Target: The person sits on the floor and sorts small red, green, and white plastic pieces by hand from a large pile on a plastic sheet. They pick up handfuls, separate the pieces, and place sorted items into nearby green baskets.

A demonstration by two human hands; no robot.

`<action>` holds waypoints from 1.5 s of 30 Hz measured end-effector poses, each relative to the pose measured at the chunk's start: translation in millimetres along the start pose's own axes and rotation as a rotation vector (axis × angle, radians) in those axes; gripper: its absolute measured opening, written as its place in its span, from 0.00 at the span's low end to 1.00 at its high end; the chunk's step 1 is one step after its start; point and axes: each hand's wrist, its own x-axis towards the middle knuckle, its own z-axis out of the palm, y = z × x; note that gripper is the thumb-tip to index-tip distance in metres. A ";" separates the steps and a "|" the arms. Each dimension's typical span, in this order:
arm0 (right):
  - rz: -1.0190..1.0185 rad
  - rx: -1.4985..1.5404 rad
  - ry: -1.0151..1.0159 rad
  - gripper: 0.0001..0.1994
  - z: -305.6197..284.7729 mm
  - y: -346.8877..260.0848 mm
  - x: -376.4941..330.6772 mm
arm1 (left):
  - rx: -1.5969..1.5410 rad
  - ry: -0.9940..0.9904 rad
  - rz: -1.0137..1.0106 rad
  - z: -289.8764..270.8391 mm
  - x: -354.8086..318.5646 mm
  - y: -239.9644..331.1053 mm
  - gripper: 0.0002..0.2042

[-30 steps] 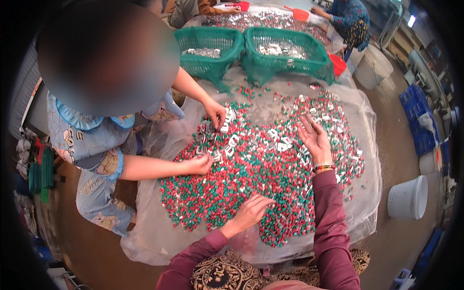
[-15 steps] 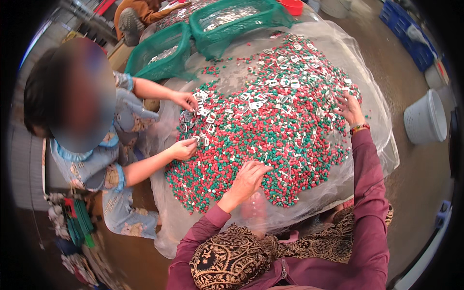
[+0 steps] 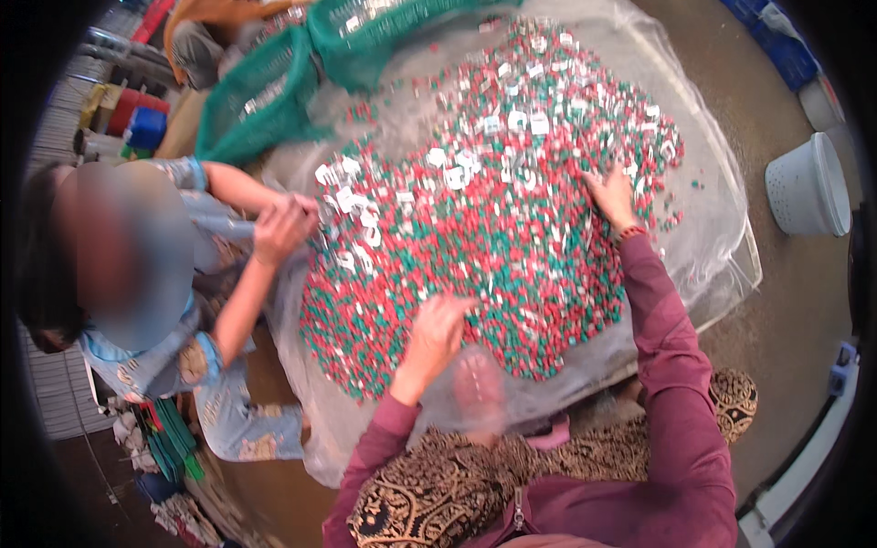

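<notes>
A wide heap of small red, green and white pieces (image 3: 512, 247) is spread over a sheet-covered table, with flat white frame-like pieces (image 3: 457, 169) scattered on top. Over the heap's near edge, my left hand (image 3: 433, 336) is held with its fingers drawn together; blur hides whatever may be between them. My right hand (image 3: 612, 194) rests at the right part of the heap, thumb and fingers apart, touching the loose pieces. Across to the left, a co-worker's two hands (image 3: 285, 226) meet close together beside a cluster of white frames (image 3: 345, 196).
Translucent sheeting (image 3: 708, 215) covers the table to its edge. Green mesh-lined baskets (image 3: 265, 105) stand at the far left. A perforated white bucket (image 3: 806, 187) stands on the floor to the right. Blue crates (image 3: 772, 41) lie at the far right. The co-worker sits at the left side.
My right hand has moved left and nearer over the heap. My left hand has shifted slightly left. The co-worker's hands have come together from apart. The whole view has tilted somewhat.
</notes>
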 end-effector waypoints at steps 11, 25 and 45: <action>0.052 0.245 -0.690 0.21 -1.2 -101.0 -93.9 | -0.122 -0.054 -0.352 16.6 7.7 -41.0 0.10; -0.255 -0.023 -0.396 0.14 -46.1 -41.7 -181.3 | -0.371 0.021 -0.497 52.4 23.5 -51.8 0.08; -0.086 0.309 0.090 0.05 -37.7 -53.2 -261.0 | 0.388 -0.418 0.170 147.5 75.8 3.1 0.07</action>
